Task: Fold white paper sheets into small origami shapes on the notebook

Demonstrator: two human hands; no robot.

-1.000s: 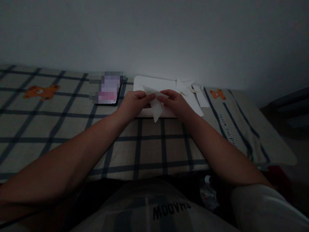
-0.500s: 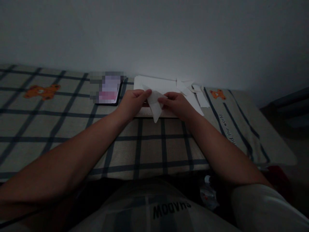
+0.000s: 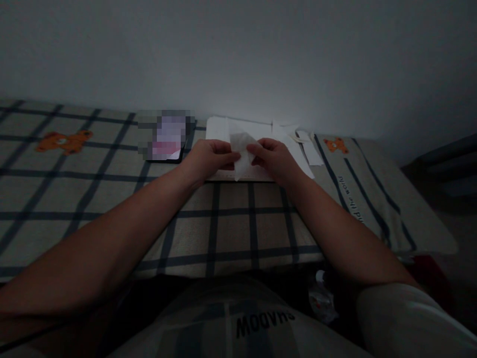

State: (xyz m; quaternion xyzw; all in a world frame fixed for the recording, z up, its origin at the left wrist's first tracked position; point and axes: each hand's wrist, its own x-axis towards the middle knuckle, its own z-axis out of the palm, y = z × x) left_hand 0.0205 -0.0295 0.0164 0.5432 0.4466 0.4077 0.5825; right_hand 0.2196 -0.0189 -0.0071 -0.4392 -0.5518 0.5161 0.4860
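Since the earlier frame the folded paper (image 3: 241, 153) has turned more upright and its lower tip has risen. The left hand (image 3: 208, 160) and right hand (image 3: 274, 160) pinch it between their fingers, above the checked bed (image 3: 112, 199). Beyond lie a white board (image 3: 219, 128), paper scraps (image 3: 298, 139) and a phone (image 3: 166, 139).

A bed cover (image 3: 93, 194) spreads across the view with a wall (image 3: 238, 54) behind it. At its far edge, near the middle, lies a stack of sheets (image 3: 219, 130); a phone (image 3: 166, 141) lies just left of it, and loose paper scraps (image 3: 298, 141) lie just right of it. In front of the stack, the left hand (image 3: 208, 159) and right hand (image 3: 274, 159) meet with a folded paper (image 3: 241, 154) between them
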